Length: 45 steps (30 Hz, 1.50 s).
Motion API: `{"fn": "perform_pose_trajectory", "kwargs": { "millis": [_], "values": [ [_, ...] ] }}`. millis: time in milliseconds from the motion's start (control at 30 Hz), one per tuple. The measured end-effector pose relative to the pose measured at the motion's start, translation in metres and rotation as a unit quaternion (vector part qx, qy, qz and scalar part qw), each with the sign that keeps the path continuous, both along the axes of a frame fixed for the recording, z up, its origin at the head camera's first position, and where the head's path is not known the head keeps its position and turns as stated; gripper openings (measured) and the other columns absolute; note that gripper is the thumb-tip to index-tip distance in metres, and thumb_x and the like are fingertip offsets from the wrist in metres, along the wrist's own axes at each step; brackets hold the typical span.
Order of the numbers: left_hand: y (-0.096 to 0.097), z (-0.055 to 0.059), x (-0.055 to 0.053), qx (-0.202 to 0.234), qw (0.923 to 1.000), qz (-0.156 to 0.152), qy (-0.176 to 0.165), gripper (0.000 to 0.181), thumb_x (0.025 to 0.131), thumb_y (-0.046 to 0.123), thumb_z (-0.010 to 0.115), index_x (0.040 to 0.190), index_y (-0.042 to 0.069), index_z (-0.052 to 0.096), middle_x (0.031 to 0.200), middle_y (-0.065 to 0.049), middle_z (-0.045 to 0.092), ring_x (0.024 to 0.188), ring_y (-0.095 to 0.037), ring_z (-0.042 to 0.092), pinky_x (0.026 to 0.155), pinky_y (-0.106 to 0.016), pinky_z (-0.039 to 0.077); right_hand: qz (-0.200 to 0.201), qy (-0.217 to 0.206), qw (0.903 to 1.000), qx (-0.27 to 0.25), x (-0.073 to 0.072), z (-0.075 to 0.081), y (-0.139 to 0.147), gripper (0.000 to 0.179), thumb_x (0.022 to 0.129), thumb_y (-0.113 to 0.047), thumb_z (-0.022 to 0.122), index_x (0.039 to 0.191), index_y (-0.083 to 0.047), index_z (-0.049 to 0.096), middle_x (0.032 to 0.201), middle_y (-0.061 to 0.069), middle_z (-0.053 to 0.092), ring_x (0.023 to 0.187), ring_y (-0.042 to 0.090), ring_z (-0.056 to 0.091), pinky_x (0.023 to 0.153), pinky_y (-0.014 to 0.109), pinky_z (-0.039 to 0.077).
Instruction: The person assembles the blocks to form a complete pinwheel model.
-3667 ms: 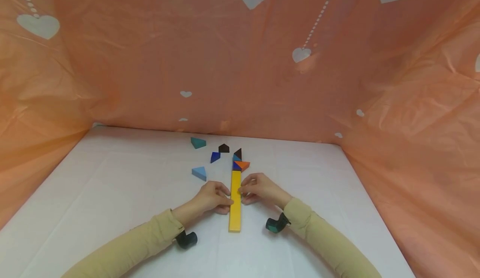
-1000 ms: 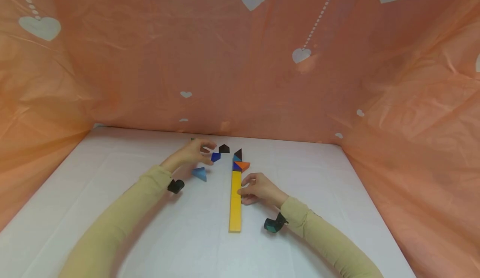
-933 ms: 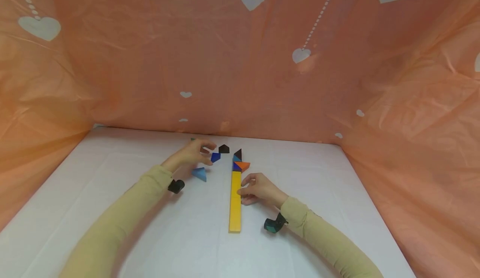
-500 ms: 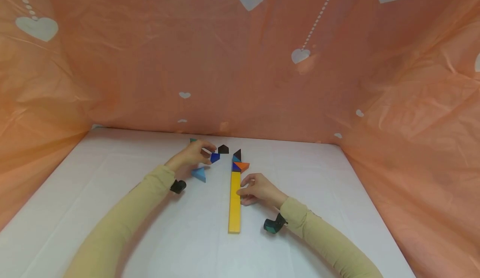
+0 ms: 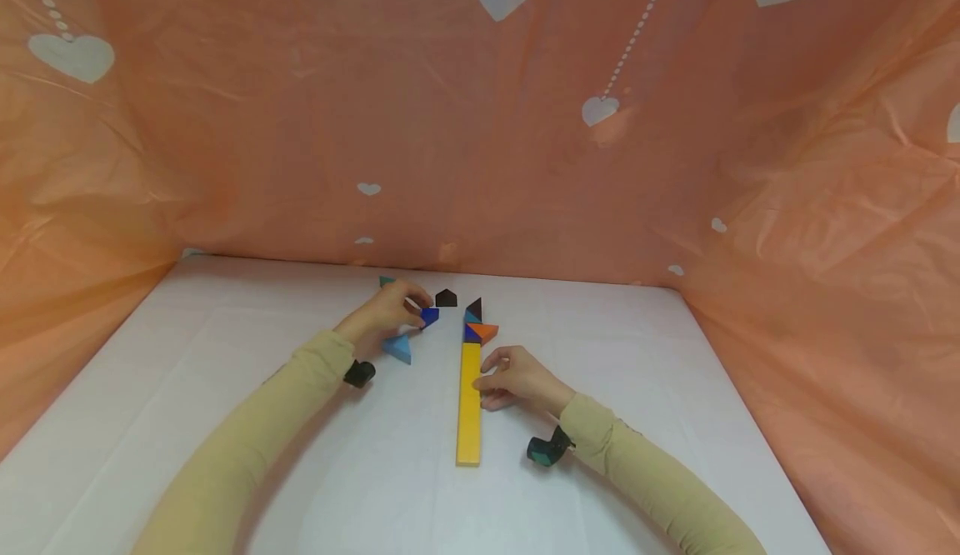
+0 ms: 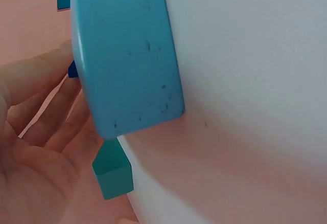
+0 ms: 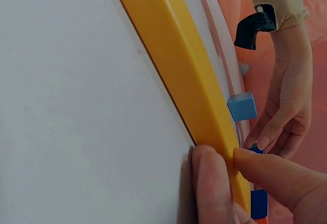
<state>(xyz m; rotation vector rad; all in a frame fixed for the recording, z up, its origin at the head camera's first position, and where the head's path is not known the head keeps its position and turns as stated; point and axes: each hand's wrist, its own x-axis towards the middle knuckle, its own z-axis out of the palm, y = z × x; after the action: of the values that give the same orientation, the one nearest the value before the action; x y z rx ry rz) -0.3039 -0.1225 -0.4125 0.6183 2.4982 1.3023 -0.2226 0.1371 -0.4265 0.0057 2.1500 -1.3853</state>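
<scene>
My left hand (image 5: 386, 308) is at the far left group of blocks, thumb and fingertips pinching a dark blue block (image 5: 431, 317). In the right wrist view, the left thumb also meets this block. On the table's middle lies a long yellow bar (image 5: 468, 413). My right hand (image 5: 523, 378) holds its right side, the thumb on the bar's edge and a finger along its side in the right wrist view. A light blue triangular block (image 5: 400, 349) lies just below the left hand and looms large in the left wrist view. The left hand partly hides a teal block (image 5: 386, 281).
A black five-sided block (image 5: 446, 298) lies beyond the dark blue one. At the bar's far end, an orange block (image 5: 487, 332) and several blue and black pieces adjoin. White cloth covers the table (image 5: 360, 472); an orange curtain (image 5: 420, 122) rises behind and at the sides.
Earlier both hands were on the yellow bar. The left hand moved away to the dark blue block, and its fingers have since drawn in on it. The right hand has stayed.
</scene>
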Motion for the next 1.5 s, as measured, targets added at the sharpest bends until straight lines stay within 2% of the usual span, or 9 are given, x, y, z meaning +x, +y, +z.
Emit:
{"fn": "perform_pose_trajectory", "kwargs": {
  "millis": [233, 467, 933, 1200, 1367, 1500],
  "values": [
    [0.003, -0.002, -0.001, -0.015, 0.9998, 0.007, 0.007, 0.032, 0.079, -0.005, 0.073, 0.110, -0.009, 0.063, 0.106, -0.020, 0.064, 0.094, -0.031, 0.063, 0.086, -0.038, 0.053, 0.000, 0.000, 1.0000, 0.000, 0.000, -0.001, 0.000, 0.037, 0.082, -0.017, 0.076, 0.108, -0.001, 0.056, 0.081, 0.014, 0.067, 0.064, 0.024, 0.069, 0.064, 0.028, 0.057],
    [0.006, 0.001, -0.002, -0.045, 0.9986, 0.014, 0.024, 0.035, 0.079, 0.002, 0.076, 0.111, -0.006, 0.065, 0.101, -0.016, 0.064, 0.091, -0.029, 0.060, 0.084, -0.037, 0.053, 0.005, 0.002, 1.0000, -0.003, 0.001, 0.001, 0.000, 0.036, 0.083, -0.017, 0.076, 0.108, -0.001, 0.056, 0.081, 0.014, 0.068, 0.064, 0.024, 0.069, 0.064, 0.029, 0.057],
    [0.006, 0.003, -0.001, -0.045, 0.9988, 0.016, -0.014, 0.045, 0.075, 0.003, 0.080, 0.117, -0.001, 0.065, 0.103, -0.015, 0.062, 0.091, -0.028, 0.060, 0.082, -0.036, 0.053, 0.005, 0.000, 1.0000, -0.002, 0.001, 0.000, 0.001, 0.036, 0.083, -0.016, 0.076, 0.108, 0.000, 0.056, 0.081, 0.014, 0.068, 0.064, 0.024, 0.069, 0.064, 0.029, 0.057],
    [0.009, 0.002, -0.002, -0.045, 0.9987, 0.014, -0.018, 0.044, 0.077, 0.003, 0.079, 0.118, 0.000, 0.064, 0.099, -0.013, 0.061, 0.091, -0.028, 0.059, 0.080, -0.035, 0.053, 0.005, 0.002, 1.0000, 0.008, 0.001, 0.001, 0.001, 0.036, 0.083, -0.018, 0.076, 0.108, -0.001, 0.057, 0.080, 0.014, 0.068, 0.063, 0.024, 0.069, 0.064, 0.028, 0.057],
    [0.011, 0.004, -0.002, -0.054, 0.9983, 0.016, -0.016, 0.042, 0.077, 0.004, 0.079, 0.117, 0.001, 0.064, 0.101, -0.013, 0.062, 0.092, -0.027, 0.058, 0.080, -0.035, 0.052, 0.000, -0.001, 1.0000, 0.006, 0.002, 0.001, 0.001, 0.036, 0.083, -0.017, 0.076, 0.108, -0.001, 0.057, 0.080, 0.014, 0.068, 0.063, 0.024, 0.069, 0.063, 0.028, 0.057],
    [0.012, 0.006, -0.001, -0.043, 0.9988, 0.017, -0.014, 0.042, 0.076, 0.003, 0.079, 0.116, -0.001, 0.064, 0.103, -0.015, 0.061, 0.091, -0.028, 0.058, 0.081, -0.036, 0.053, -0.003, -0.003, 1.0000, 0.002, 0.002, 0.000, 0.001, 0.036, 0.082, -0.017, 0.076, 0.108, -0.001, 0.057, 0.080, 0.014, 0.067, 0.063, 0.024, 0.069, 0.063, 0.028, 0.057]
  ]
}}
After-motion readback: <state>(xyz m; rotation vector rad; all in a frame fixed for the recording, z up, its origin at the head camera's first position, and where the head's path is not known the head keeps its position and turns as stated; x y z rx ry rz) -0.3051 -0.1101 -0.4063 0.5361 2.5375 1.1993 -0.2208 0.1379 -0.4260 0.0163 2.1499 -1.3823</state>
